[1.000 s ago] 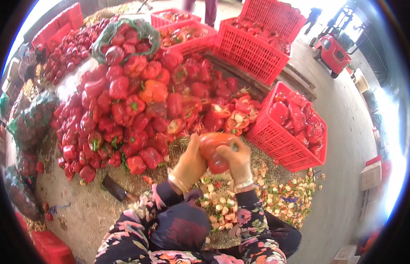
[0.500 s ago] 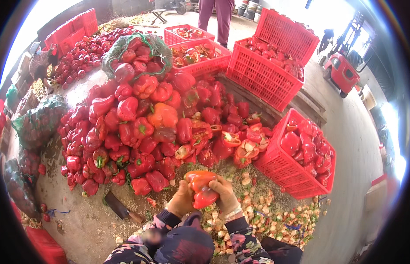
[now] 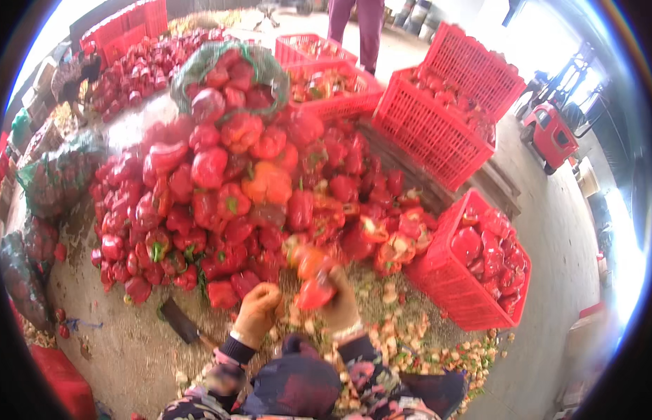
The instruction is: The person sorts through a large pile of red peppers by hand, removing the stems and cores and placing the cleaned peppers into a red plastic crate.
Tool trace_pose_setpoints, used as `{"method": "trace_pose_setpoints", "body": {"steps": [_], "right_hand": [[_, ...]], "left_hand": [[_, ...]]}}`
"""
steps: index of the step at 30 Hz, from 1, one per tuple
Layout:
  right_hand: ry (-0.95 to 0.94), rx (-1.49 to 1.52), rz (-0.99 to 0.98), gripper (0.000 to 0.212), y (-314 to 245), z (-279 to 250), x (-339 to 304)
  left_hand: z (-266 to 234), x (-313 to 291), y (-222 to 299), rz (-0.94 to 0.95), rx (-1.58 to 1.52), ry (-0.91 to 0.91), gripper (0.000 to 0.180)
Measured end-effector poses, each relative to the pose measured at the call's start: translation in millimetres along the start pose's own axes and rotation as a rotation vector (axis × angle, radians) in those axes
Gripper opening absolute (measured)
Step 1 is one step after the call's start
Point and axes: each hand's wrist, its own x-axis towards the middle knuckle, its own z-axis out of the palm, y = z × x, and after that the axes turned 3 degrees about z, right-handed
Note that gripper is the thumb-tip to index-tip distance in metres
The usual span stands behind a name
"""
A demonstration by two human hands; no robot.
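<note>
You were working over a concrete floor (image 3: 119,357), gritty and strewn with fine bits, inside a bright, shed-like room. Your right grip (image 3: 338,302) grasped a red-orange pepper (image 3: 316,290), blurred, above the near edge of a big heap of red peppers (image 3: 207,168). Your left grip (image 3: 259,308) stood apart from that pepper, just to its left, fingers curled in; you could not tell whether anything lay inside them. To the left on the floor lay a cleaver (image 3: 179,322), its dark blade toward the heap and its handle toward you. Near and to the right, pale pepper cores (image 3: 438,350) covered the floor in a loose scatter. A red crate (image 3: 452,294) full of peppers stood tilted in the view to your right, and farther off a stacked red crate (image 3: 427,143) rested by a wooden pallet (image 3: 501,183). At the far side of the heap sat a green net bag (image 3: 278,91) of peppers, with a shallow red crate (image 3: 350,106) just right of it. Far beyond, you had a person in purple trousers (image 3: 362,31) and, at far right, a red vehicle (image 3: 552,136) near the bright opening. Dark net sacks (image 3: 60,178) lined the left side.
</note>
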Motion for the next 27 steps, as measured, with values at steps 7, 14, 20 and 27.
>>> {"method": "trace_pose_setpoints", "body": {"steps": [7, 14, 20, 27], "right_hand": [[-0.222, 0.829, 0.204, 0.020, -29.3, -4.8, 41.4], [-0.197, 0.592, 0.120, 0.018, -39.1, 3.7, 26.3], [-0.045, 0.065, 0.028, 0.046, -18.8, -19.1, 16.5], [-0.061, 0.036, 0.094, 0.083, -14.6, -30.1, -0.8]], "left_hand": [[34.4, 24.1, 26.1, 0.120, 0.352, 0.114, 0.017], [56.5, 29.5, 34.2, 0.222, 0.304, 0.153, 0.019], [120.6, 22.3, 49.2, 0.096, 0.352, -0.127, 0.029], [117.8, 24.8, 50.9, -0.293, 0.360, -0.382, 0.028]]}}
